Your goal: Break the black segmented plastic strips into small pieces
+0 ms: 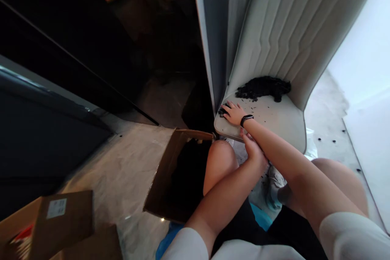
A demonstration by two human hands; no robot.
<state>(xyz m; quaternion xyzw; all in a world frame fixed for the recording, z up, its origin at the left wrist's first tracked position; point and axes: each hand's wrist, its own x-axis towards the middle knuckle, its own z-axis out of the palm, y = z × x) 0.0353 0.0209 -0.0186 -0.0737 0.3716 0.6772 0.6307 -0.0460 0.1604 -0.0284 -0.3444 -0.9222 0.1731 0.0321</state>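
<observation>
My right hand (pixel 234 113), with a black watch (pixel 247 119) on the wrist, lies on the light seat of a chair (pixel 277 118). Its fingers are spread at the seat's left edge, touching a small cluster of black bits (pixel 224 111). Just below the front edge, under my right wrist, is my left hand (pixel 253 148). The visible fingers of that hand stretch upward and nothing shows in them; my right forearm hides part of it. A heap of black, small-pieced material (pixel 265 88) rests at the back of the seat, with crumbs scattered before it.
An open cardboard box (pixel 158 183) holding dark material stands left of my knee. More cardboard boxes (pixel 68 215) are at the lower left. A dark panel with a pale edge (pixel 203 40) rises beside the chair. Black specks (pixel 334 141) dot the floor at right.
</observation>
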